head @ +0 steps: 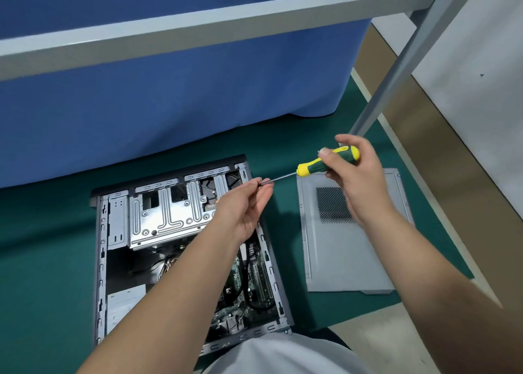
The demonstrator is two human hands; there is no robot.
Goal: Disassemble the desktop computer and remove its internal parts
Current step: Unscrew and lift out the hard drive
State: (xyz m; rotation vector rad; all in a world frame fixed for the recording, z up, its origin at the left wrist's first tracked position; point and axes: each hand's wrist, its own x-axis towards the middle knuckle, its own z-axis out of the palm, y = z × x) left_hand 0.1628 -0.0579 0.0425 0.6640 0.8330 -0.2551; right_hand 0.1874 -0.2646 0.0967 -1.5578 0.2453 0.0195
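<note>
An open desktop computer case [119,249] lies on its side on the green floor mat, showing a silver drive cage [167,215], a green motherboard [240,277] and a power supply [124,303]. My right hand [356,175] grips the yellow-and-green handle of a screwdriver [325,162] above the case's right edge. My left hand [243,209] pinches the tip end of the screwdriver's metal shaft between fingertips and thumb. Whether a screw sits at the tip I cannot tell.
The removed grey side panel [348,249] with a vent grille lies flat on the mat to the right of the case. A blue cloth-covered table [169,90] stands behind. A grey metal frame bar [198,31] and leg [396,70] cross overhead and at right.
</note>
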